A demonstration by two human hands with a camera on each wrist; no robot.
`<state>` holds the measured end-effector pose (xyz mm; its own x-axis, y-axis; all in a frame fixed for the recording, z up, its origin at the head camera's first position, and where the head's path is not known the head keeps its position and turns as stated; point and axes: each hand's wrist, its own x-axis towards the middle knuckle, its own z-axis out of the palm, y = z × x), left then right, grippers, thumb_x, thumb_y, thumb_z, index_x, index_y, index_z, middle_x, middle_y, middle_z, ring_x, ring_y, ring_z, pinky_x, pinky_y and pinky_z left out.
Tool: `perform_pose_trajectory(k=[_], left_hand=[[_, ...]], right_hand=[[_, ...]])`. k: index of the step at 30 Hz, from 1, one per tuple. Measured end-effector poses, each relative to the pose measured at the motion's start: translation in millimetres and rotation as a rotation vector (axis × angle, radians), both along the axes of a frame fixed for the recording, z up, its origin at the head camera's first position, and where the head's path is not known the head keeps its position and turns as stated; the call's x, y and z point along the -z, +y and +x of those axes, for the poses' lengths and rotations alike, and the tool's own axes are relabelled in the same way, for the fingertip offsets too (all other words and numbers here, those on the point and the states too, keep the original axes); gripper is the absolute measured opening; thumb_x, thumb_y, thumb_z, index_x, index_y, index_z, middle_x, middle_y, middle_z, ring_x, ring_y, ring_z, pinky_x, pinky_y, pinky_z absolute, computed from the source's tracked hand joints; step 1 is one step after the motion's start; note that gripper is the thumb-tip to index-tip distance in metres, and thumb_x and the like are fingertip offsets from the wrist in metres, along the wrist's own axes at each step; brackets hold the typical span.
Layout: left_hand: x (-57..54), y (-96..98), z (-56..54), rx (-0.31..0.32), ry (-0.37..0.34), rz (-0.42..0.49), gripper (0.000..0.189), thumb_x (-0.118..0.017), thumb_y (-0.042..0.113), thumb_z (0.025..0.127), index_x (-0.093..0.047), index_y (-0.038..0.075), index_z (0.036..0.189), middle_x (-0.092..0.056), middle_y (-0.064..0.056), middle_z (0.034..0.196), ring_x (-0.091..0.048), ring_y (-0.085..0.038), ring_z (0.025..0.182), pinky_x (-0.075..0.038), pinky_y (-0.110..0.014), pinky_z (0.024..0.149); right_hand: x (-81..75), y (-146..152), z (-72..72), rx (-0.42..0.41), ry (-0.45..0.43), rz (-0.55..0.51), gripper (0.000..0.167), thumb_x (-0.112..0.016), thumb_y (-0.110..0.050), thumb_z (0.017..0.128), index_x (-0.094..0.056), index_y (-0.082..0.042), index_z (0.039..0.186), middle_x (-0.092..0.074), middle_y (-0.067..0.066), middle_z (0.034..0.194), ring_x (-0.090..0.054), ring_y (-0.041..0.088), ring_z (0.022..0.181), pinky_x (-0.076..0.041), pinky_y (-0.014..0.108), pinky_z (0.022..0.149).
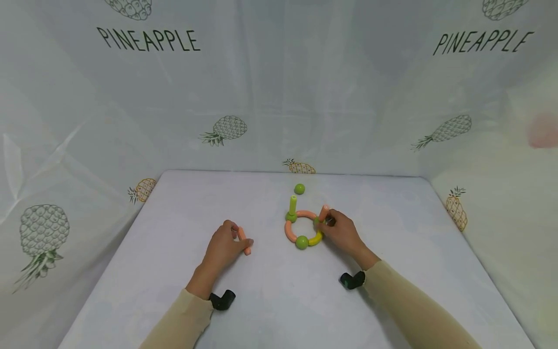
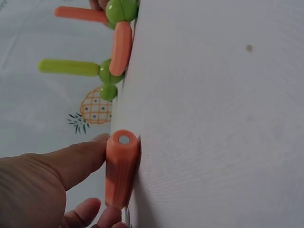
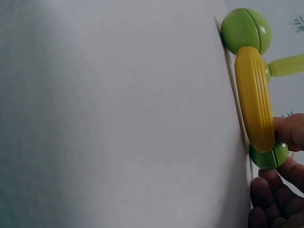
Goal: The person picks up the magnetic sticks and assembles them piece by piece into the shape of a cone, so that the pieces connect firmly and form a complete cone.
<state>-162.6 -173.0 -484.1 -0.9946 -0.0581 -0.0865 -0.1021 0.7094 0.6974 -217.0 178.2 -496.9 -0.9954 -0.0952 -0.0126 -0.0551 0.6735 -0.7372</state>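
Note:
My left hand (image 1: 224, 247) pinches a straight orange rod (image 1: 242, 237) low over the table; a small metal disc shows in its end in the left wrist view. To the right lies a ring of curved rods, two orange (image 1: 289, 231) and one yellow (image 3: 254, 99), joined by green balls (image 1: 302, 242). My right hand (image 1: 342, 232) grips the ring's right-hand green ball (image 3: 269, 157), with thumb and fingers on either side. Another orange rod (image 1: 324, 213) stands up from that ball, partly behind the fingers. A yellow-green rod (image 1: 293, 205) rises from the upper-left ball.
A loose green ball (image 1: 299, 189) sits behind the ring on the white table (image 1: 279, 300). Pineapple-printed white sheeting (image 1: 331, 97) hangs along the back and sides. Black wrist cameras (image 1: 222, 300) are strapped to both wrists.

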Motion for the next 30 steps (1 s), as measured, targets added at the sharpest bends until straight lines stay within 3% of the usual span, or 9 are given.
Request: perform_pose_trajectory(k=[8,13,24,30], left_hand=[[1.7,-10.1,-7.3,-0.001,0.010,-0.014,0.036,-0.076,0.023,0.097,-0.061,0.006,0.125,-0.072,-0.009,0.115,-0.066,-0.028,0.101,-0.053,-0.046,0.088],[3.8,-20.7,-13.3,0.022,0.076,-0.073,0.027,-0.072,0.016,0.100,-0.070,0.007,0.126,-0.075,-0.012,0.121,-0.067,-0.033,0.109,-0.054,-0.049,0.092],[4.0,-28.3,-13.4,0.057,0.081,-0.115,0.034,-0.075,0.014,0.097,-0.074,-0.001,0.127,-0.072,-0.023,0.121,-0.067,-0.034,0.103,-0.057,-0.049,0.088],[7.1,-31.8,-15.6,0.030,0.113,-0.063,0.034,-0.076,0.015,0.098,-0.074,0.002,0.129,-0.071,-0.022,0.124,-0.068,-0.036,0.109,-0.056,-0.052,0.092]], right_hand=[[-0.1,2,1.1,-0.007,-0.006,-0.016,0.027,-0.074,-0.028,0.097,-0.070,-0.011,0.117,-0.069,0.008,0.105,-0.060,0.025,0.097,-0.049,0.033,0.078],[0.9,4,2.6,-0.015,-0.007,-0.036,0.027,-0.074,-0.031,0.098,-0.070,-0.012,0.117,-0.069,0.007,0.104,-0.060,0.025,0.095,-0.049,0.034,0.078],[0.6,2,1.9,0.000,-0.005,-0.024,0.025,-0.075,-0.028,0.096,-0.070,-0.012,0.114,-0.069,0.007,0.104,-0.059,0.024,0.094,-0.048,0.034,0.078],[1.7,4,2.3,-0.018,0.011,-0.039,0.028,-0.073,-0.031,0.098,-0.070,-0.011,0.118,-0.069,0.007,0.105,-0.060,0.024,0.097,-0.049,0.034,0.079]])
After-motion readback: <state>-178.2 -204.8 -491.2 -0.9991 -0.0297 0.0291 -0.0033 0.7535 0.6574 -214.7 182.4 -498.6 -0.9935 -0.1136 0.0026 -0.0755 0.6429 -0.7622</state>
